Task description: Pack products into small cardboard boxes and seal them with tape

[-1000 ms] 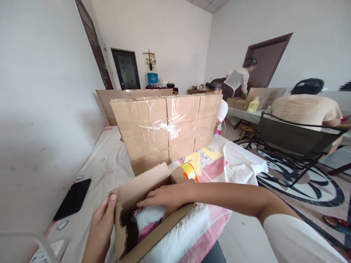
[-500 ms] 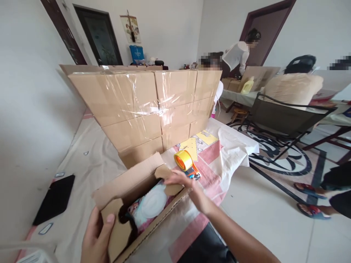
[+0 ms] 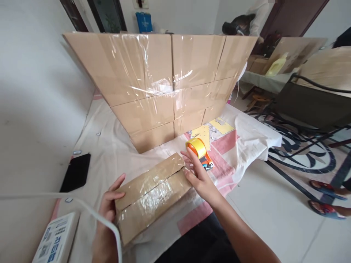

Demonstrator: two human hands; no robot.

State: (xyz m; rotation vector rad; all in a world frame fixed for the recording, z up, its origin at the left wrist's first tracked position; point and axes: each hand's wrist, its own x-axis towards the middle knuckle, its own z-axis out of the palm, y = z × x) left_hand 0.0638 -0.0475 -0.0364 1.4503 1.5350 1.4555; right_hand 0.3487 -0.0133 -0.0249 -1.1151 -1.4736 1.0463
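A small cardboard box (image 3: 153, 219) lies before me with its long top flaps closed along a narrow seam. Shiny clear plastic shows across its top. My left hand (image 3: 108, 204) grips the box's left end, fingers at the upper corner. At the other end, my right hand (image 3: 200, 179) holds the right side, thumb near the front corner and index finger stretched out. Just beyond the right hand sits an orange tape dispenser (image 3: 208, 160) with a yellow roll of tape (image 3: 197, 147). What the box holds is hidden.
Stacked, taped cardboard boxes (image 3: 148, 84) form a wall behind. On the left are a black flat object (image 3: 76, 172), a white power strip (image 3: 56, 237) and a white cable (image 3: 90, 207) crossing near my left hand. A chair (image 3: 312, 106) and other people are at right.
The box was open, with a colourful package showing inside; now its top is closed. My hands have moved from the end flaps to the box's two ends. The view has tilted down.
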